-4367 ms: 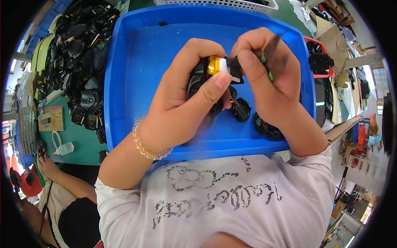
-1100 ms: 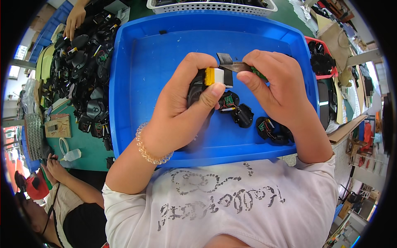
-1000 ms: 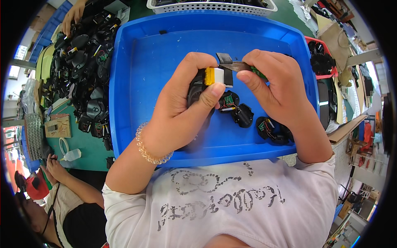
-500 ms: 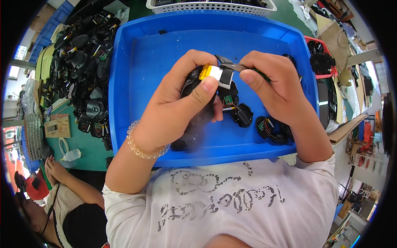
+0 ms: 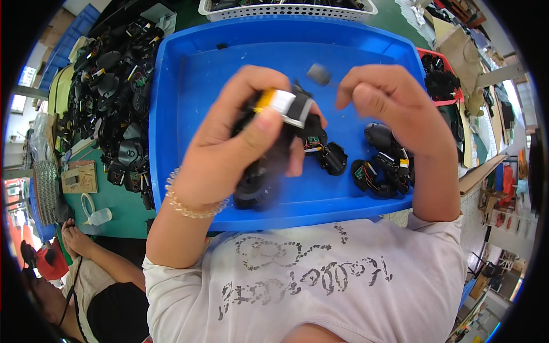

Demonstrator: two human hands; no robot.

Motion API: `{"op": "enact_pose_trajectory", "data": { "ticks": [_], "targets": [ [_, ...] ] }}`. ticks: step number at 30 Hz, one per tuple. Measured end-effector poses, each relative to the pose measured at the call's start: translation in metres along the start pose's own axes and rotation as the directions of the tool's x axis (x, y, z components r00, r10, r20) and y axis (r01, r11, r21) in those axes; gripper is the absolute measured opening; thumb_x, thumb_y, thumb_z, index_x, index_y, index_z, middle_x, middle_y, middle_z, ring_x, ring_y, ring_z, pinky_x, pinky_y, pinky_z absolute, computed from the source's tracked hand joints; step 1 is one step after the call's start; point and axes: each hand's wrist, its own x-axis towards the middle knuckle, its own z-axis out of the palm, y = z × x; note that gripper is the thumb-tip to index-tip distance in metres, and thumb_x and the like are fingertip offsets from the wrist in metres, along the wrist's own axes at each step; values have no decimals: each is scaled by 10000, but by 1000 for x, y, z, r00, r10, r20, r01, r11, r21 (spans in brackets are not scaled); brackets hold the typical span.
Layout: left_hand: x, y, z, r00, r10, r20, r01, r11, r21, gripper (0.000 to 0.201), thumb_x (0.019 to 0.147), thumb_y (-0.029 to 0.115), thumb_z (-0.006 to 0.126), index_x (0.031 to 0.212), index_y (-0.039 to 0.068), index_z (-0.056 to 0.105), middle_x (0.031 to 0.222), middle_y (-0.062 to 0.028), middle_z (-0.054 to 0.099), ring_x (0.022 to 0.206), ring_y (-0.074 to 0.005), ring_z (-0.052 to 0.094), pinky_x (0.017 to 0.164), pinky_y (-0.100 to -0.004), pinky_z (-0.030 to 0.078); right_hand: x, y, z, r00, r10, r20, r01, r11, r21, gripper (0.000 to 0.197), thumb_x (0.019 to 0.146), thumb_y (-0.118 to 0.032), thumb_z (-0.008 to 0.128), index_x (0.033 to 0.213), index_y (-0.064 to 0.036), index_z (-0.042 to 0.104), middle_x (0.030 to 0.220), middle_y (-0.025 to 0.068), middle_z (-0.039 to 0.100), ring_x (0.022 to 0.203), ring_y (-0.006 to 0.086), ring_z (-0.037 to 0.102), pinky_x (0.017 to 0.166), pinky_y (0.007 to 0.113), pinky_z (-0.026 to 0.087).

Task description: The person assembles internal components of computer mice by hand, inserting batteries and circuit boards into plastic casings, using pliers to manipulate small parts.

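My left hand [image 5: 229,137] is closed around a silver pouch battery [image 5: 281,103] with yellow tape at one end and a black strip at the other. Under those fingers sits a dark rounded part, blurred and mostly covered. To the right, my right hand [image 5: 394,106] has its fingers curled in, apart from the battery; what they hold is hidden. A small blurred dark grey piece [image 5: 318,74] shows between the hands. Opened black housings [image 5: 333,159] with green circuit boards lie below them in the blue tray [image 5: 274,214].
More black housings [image 5: 380,166] lie at the tray's right side. A big heap of similar parts [image 5: 114,97] covers the table on the left. A white perforated basket [image 5: 286,10] stands behind, a red bin [image 5: 440,77] at right. Another person's hands [image 5: 77,239] rest at lower left.
My right hand has drawn away to the right from the battery; the metal blade-like tool seen in it before no longer shows. My left hand has shifted slightly left with the battery.
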Motion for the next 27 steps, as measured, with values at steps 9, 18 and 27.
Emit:
{"op": "enact_pose_trajectory", "data": {
  "ticks": [9, 18, 27],
  "targets": [
    [3, 7, 1, 989, 53, -142, -63, 996, -66, 420, 927, 413, 459, 1205, 117, 351, 1218, -377, 407, 598, -259, 613, 471, -257, 484, -3, -9, -5, 938, 77, 337, -200, 917, 346, 487, 954, -412, 411, 851, 23, 603, 561, -33, 399, 488, 35, 308, 444, 204, 238],
    [2, 2, -10, 990, 135, 48, -127, 981, -150, 359, 945, 340, 451, 1179, 88, 349, 1263, -309, 426, 703, -271, 648, 542, -274, 495, 3, 5, 3, 904, 71, 421, -308, 793, 526, 594, 957, -485, 337, 852, 47, 580, 518, -3, 398, 432, 54, 309, 413, 217, 258],
    [8, 5, -11, 953, 300, 38, -302, 935, 185, 417, 929, 412, 453, 1180, 100, 335, 1231, -417, 364, 622, -227, 612, 497, -265, 500, 4, 10, 12, 885, 156, 438, -410, 706, 577, 590, 959, -480, 333, 858, 47, 579, 551, 19, 426, 424, 83, 336, 400, 228, 274]
  ]
}}
